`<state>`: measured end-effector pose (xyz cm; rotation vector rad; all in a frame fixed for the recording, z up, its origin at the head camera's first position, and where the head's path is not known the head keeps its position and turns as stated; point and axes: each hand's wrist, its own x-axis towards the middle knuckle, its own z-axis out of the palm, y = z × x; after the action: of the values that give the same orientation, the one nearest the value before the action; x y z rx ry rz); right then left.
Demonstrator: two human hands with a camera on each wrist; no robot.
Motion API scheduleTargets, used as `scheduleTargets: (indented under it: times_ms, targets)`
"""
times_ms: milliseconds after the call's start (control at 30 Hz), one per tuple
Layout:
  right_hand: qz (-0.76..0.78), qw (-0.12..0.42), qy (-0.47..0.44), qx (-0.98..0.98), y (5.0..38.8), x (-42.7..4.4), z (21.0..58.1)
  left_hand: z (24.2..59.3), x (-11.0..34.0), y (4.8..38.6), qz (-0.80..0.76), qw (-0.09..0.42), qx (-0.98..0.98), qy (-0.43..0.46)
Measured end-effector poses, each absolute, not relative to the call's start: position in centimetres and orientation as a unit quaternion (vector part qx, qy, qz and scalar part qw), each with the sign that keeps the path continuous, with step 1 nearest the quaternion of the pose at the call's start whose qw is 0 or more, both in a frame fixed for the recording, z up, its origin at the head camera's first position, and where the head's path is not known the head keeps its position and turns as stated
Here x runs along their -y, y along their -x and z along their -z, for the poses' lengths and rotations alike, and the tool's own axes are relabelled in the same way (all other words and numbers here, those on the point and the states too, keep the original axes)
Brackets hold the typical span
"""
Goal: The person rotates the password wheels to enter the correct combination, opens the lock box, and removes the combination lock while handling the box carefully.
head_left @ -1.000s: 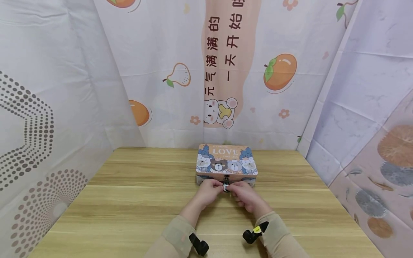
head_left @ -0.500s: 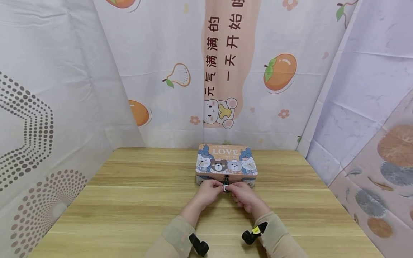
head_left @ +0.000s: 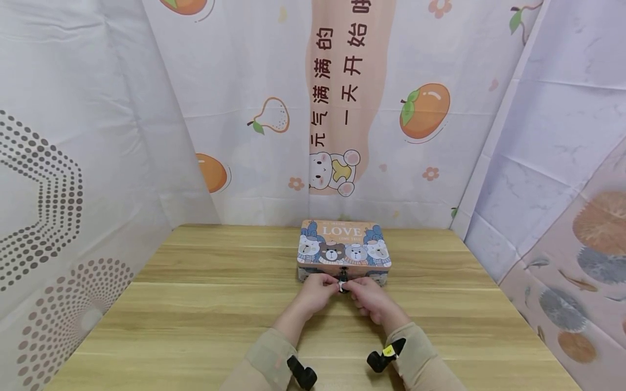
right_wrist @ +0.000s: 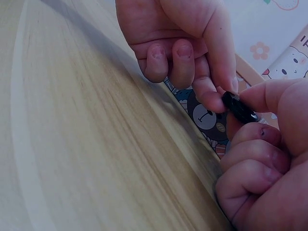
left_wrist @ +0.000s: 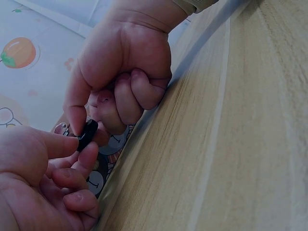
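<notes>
A rectangular tin box (head_left: 345, 245) printed with bears and the word LOVE stands near the back of the table, its lid down. At its front clasp (head_left: 344, 270) is a small black padlock (right_wrist: 241, 109) with a shiny metal loop (left_wrist: 61, 128) beside it. My left hand (head_left: 315, 293) pinches the padlock between thumb and fingers from the left. From the right, my right hand (head_left: 374, 297) pinches it too, its other fingers curled. The fingertips almost meet and cover much of the padlock.
The wooden table (head_left: 205, 309) reaches to a patterned cloth (head_left: 254, 163) hung behind it. More cloth hangs at the left (head_left: 98, 163) and at the right (head_left: 548, 179). Both forearms wear black wrist cameras.
Both hands stay at the front of the tin box, with only slight finger movement at the padlock. The box has not moved on the table.
</notes>
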<state>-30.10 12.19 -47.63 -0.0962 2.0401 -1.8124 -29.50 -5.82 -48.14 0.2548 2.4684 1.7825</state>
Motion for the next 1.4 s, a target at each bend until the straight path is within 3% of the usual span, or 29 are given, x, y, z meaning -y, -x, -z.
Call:
scheduleTargets:
  times_ms: [1400]
  targets:
    - [0.664,0.184,-0.003,-0.725,31.0,-14.1,47.1,48.2,5.8,29.7,-0.586,0.034,-0.806,-0.083]
